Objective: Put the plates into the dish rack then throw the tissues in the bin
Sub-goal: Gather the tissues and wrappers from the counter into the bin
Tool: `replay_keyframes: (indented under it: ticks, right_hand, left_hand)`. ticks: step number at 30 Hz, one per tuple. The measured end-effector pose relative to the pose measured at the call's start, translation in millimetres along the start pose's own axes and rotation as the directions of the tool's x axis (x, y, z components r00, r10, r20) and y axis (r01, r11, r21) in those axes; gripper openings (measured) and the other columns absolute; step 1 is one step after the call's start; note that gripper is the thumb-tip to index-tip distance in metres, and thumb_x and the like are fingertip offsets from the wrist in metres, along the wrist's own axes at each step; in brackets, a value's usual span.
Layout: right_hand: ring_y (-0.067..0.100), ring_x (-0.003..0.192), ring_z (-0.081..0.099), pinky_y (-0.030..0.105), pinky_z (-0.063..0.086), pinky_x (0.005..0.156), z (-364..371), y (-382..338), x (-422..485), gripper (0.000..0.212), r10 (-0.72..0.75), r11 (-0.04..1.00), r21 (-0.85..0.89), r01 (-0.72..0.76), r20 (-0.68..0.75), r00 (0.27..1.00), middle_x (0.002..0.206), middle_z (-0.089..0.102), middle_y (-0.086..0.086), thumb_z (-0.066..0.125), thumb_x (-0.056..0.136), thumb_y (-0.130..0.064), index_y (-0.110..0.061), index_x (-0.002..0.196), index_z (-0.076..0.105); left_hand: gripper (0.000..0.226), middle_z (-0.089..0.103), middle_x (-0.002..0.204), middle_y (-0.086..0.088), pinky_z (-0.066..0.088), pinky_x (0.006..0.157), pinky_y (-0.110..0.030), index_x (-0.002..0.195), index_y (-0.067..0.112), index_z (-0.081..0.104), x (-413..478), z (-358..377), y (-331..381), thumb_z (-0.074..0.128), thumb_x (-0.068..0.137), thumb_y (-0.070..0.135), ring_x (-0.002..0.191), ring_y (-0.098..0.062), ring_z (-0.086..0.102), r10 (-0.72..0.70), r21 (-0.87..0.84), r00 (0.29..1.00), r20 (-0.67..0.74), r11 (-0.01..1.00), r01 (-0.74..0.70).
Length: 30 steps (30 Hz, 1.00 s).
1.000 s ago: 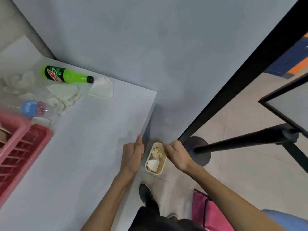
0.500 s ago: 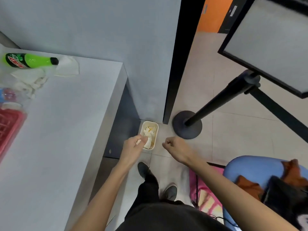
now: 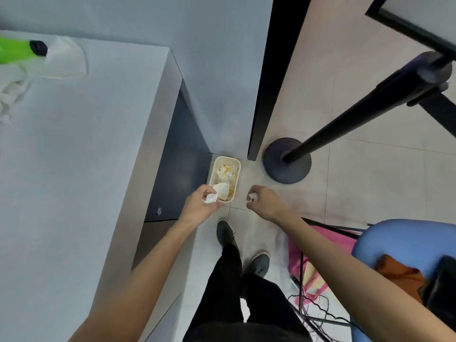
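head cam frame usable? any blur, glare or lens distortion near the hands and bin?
Head view: wide-angle bending, black door frame and stanchion pole splay outward. Head view: light even, no glare, dim shadow under the table beside the bin. Head view: left hand with its crumpled tissue and right hand pinching a white scrap read clearly; green bottle at the edge is soft, cropped.

The person wears black trousers and dark grey shoes, arms unsleeved.
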State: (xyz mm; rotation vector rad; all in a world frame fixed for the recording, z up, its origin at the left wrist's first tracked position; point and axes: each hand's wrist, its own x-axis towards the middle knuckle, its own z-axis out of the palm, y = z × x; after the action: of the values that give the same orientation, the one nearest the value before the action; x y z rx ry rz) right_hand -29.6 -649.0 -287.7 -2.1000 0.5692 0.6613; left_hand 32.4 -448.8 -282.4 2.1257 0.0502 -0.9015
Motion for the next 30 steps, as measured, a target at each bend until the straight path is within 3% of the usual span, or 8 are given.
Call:
replay_keyframes:
  ticks: [4,7,10,13,17,22,26,30]
  right_hand:
    - [0.014,0.07,0.053,0.016,0.034,0.052,38,22,46,0.006,0.062,0.994,0.087,-0.064,0.025,0.998,0.076,0.058,-0.004,0.062,0.082,-0.018,-0.015,0.087,0.062]
    - [0.014,0.068,0.054,0.015,0.035,0.05,70,46,81,0.011,0.1,0.989,0.107,-0.103,0.04,0.994,0.081,0.062,0.002,0.061,0.083,-0.016,-0.01,0.091,0.065]
    - [0.022,0.073,0.055,0.024,0.036,0.059,96,62,109,0.012,0.134,0.986,0.096,-0.138,0.051,0.99,0.082,0.062,0.005,0.058,0.085,-0.014,-0.008,0.093,0.066]
    - [0.026,0.075,0.06,0.024,0.04,0.062,113,77,137,0.012,0.173,0.977,0.118,-0.179,0.055,0.983,0.087,0.066,0.01,0.057,0.087,-0.014,-0.01,0.095,0.065]
    - [0.023,0.08,0.06,0.022,0.035,0.065,132,96,176,0.016,0.131,0.983,0.126,-0.135,0.038,0.991,0.096,0.069,0.008,0.055,0.089,-0.015,-0.012,0.101,0.066]
    - [0.018,0.083,0.052,0.022,0.033,0.068,163,130,225,0.015,0.107,0.987,0.114,-0.113,0.055,0.993,0.089,0.06,-0.003,0.052,0.088,-0.013,-0.015,0.097,0.064]
    - [0.021,0.085,0.053,0.025,0.034,0.068,184,153,255,0.009,0.138,0.983,0.111,-0.148,0.09,0.986,0.09,0.062,0.0,0.052,0.087,-0.012,-0.017,0.088,0.058]
    - [0.019,0.082,0.052,0.023,0.036,0.064,191,164,273,0.01,0.145,0.975,0.152,-0.159,0.102,0.984,0.091,0.059,-0.002,0.053,0.087,-0.012,-0.021,0.09,0.056]
  left_hand:
    - [0.021,0.067,0.105,-0.003,0.059,0.077,-0.043,0.105,0.02,0.063,57,17,-36,0.073,0.086,0.019,0.086,-0.022,0.065,-0.06,0.011,0.998,0.007,0.998,0.06]
    - [0.023,0.067,0.102,-0.003,0.057,0.062,-0.034,0.109,0.018,0.063,102,34,-64,0.07,0.088,0.023,0.087,-0.023,0.067,-0.088,0.029,0.996,0.016,0.996,0.088]
    - [0.012,0.065,0.088,-0.001,0.041,0.042,-0.02,0.095,0.021,0.061,140,53,-89,0.069,0.09,0.028,0.064,-0.017,0.062,-0.176,0.013,0.983,0.051,0.984,0.176]
    - [0.014,0.062,0.079,-0.001,0.04,0.044,-0.021,0.086,0.024,0.058,178,69,-115,0.069,0.088,0.032,0.054,-0.015,0.055,-0.232,0.054,0.971,0.05,0.972,0.229]
    - [0.02,0.067,0.087,-0.001,0.041,0.04,-0.018,0.098,0.022,0.059,233,86,-146,0.07,0.086,0.034,0.056,-0.015,0.06,-0.256,0.09,0.966,0.037,0.964,0.252]
    - [0.026,0.069,0.102,-0.001,0.047,0.043,-0.022,0.114,0.021,0.058,307,112,-183,0.066,0.093,0.034,0.057,-0.007,0.068,-0.329,-0.118,0.944,0.005,0.938,0.327]
    - [0.044,0.067,0.113,-0.013,0.056,0.05,-0.03,0.129,0.01,0.053,347,130,-193,0.06,0.097,0.039,0.071,-0.021,0.073,-0.496,-0.475,0.865,0.078,0.744,0.47]
    - [0.043,0.056,0.124,-0.021,0.06,0.053,-0.038,0.13,0.016,0.043,362,136,-197,0.05,0.101,0.047,0.084,-0.035,0.072,-0.61,-0.744,0.744,0.272,0.357,0.565]
